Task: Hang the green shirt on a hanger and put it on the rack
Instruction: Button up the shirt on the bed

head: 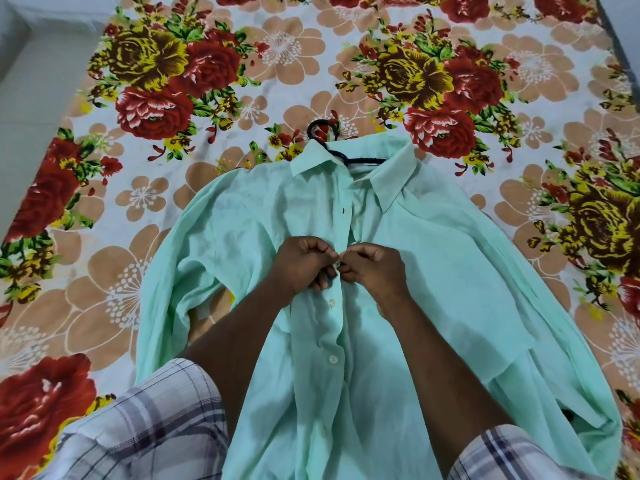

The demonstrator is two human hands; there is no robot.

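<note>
Plaid sleeves (pixel 138 427) nearest the lens, L & R at the bottom edge. Reached up from there w/ bare forearms, straight over the cloth. Met mid-frame: left hand (pixel 304 268) and right hand (pixel 374 268), knuckles up, fingertips touching at the front opening. Pinched in tight w/ both, fingers curled, on the two front edges of the green shirt (pixel 433 271). Caught a tiny white bit between the fingertips; prob. a button, too small to be sure.

Lay front-up on the bed sheet (pixel 294 57), spread wide. Had the collar (pixel 318 162) at the far end, hem toward the person and draped between the forearms. Sleeves out to both sides, L one bunched beside the left forearm. Showed two white buttons below the hands, upper button (pixel 331 302) and lower button (pixel 333 359), both apparently fastened. Gaped open above the hands, w/ one dark buttonhole (pixel 343 211) on the edge.

Already sat inside the neck: black hanger (pixel 362 162), hook poking out past the collar onto the sheet, one bar visible in the open neckline. Rest hidden under fabric.

Loud print on that sheet: red & yellow roses, peach blossoms on white. Ended upper L at a pale grey surface (pixel 34 64); couldn't tell floor or wall.
</note>
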